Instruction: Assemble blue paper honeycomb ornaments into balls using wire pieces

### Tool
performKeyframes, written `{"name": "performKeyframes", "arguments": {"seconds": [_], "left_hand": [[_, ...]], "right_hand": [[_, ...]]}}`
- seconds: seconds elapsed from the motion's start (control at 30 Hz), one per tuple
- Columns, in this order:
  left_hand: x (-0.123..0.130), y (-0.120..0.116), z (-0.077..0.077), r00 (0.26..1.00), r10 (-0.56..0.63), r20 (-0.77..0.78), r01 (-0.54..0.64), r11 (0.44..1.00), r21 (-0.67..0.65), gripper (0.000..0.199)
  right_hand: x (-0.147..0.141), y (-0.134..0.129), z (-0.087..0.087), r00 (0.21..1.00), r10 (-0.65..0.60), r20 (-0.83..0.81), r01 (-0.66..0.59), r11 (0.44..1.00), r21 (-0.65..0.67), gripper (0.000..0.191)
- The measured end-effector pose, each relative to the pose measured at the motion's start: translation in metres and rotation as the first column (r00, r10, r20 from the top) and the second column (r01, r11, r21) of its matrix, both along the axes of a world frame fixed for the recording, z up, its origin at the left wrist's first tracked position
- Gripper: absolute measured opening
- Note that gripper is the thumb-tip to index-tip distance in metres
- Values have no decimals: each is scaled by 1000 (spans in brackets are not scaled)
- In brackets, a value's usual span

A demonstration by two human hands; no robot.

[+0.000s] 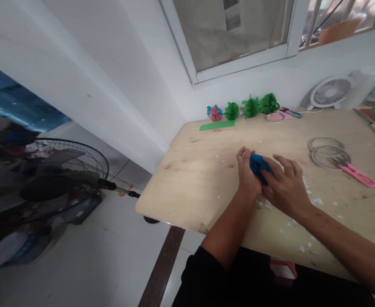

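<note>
Head view, blue piece [257, 164]: held between both hands, above the tabletop [181, 179]; long axis seems to slant from upper left to lower right, partly covered.
Left hand [249, 172]: cups its left side, fingers close together.
Right hand [286, 183]: on its right, thumb and forefinger apparently pinching it, other fingers loosely spread.
Nearer hand: neither; both touch it.

"Passage?"
"Across the left of the pale wooden tabletop [187, 175]."
"Obstacles?"
"Left hand [249, 175] and right hand [288, 185] around folded blue paper [258, 165], middle; grey wire coils [314, 153] and pink-handled scissors [355, 173], right; green folded-paper figures [250, 107], far."
</note>
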State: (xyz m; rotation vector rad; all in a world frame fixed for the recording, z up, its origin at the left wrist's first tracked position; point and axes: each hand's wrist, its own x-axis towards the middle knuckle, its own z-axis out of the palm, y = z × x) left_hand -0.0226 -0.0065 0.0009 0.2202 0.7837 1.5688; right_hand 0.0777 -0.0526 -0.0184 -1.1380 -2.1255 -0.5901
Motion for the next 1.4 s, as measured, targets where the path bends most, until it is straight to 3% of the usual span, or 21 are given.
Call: {"name": "performKeyframes", "arguments": {"seconds": [0.2, 0.4, 0.57, 0.77, 0.9, 1.03, 1.27, 1.4], "left_hand": [[-2, -3, 4, 989, -124, -75, 132, 986, 100, 43], [-10, 2, -7, 935, -218, -279, 277, 942, 192, 40], [-16, 10, -22, 882, -324, -343, 407, 890, 207, 61], [-14, 14, -33, 776, -411, -479, 560, 798, 222, 80], [-13, 14, -36, 762, -410, -501, 569, 794, 214, 67], [-11, 13, -39, 806, -388, -446, 513, 834, 203, 56], [-8, 0, -25, 884, -394, -252, 442, 880, 174, 41], [-11, -2, -14, 916, -373, -148, 397, 896, 199, 41]], "right_hand": [[9, 4, 0, 996, -69, -64, 69, 998, 1, 9], [27, 18, -13, 960, -54, -275, 46, 998, -35, 6], [44, 33, -25, 878, -12, -479, -28, 997, -75, 9], [51, 36, -20, 842, 33, -538, -90, 993, -80, 10], [47, 32, -18, 827, 55, -559, -123, 989, -84, 7], [42, 28, -17, 850, 52, -523, -109, 991, -79, 9], [34, 21, -11, 862, 57, -503, -100, 993, -58, 48], [33, 21, -12, 873, 64, -484, -99, 994, -49, 52]]}}
